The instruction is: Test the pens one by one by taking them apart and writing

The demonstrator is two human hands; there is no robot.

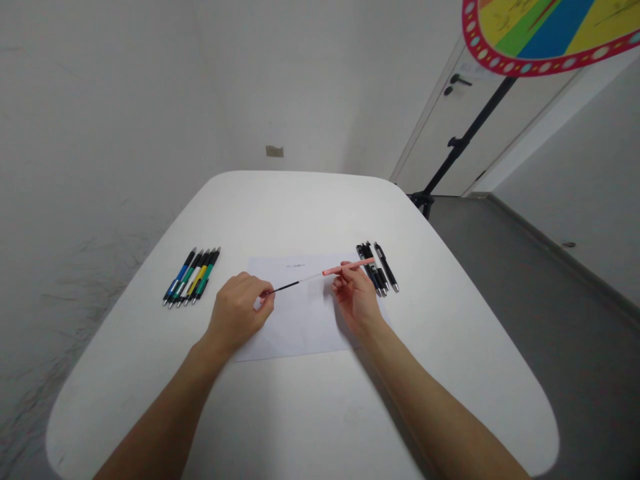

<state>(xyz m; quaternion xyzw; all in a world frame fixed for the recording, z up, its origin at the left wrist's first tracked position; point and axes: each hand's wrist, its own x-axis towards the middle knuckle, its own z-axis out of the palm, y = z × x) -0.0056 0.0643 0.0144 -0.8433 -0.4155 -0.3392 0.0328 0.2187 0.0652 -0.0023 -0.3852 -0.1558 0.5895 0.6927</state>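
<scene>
My left hand [243, 305] pinches one end of a thin pen refill [289, 286], dark near my fingers and clear toward the other end. That clear end reaches the open mouth of a pink pen barrel [331, 271]; how far inside it sits I cannot tell. My right hand [356, 297] grips the barrel between thumb and fingers, tilted slightly up to the right. Both hands are over a white paper sheet [295, 333] with a short line of small print near its top edge.
Several pens with coloured barrels [193, 277] lie in a row at the left of the white table [300, 207]. Several black pens [380, 270] lie just beyond my right hand. A colourful wheel [545, 33] on a black stand [465, 140] stands behind the table at the right.
</scene>
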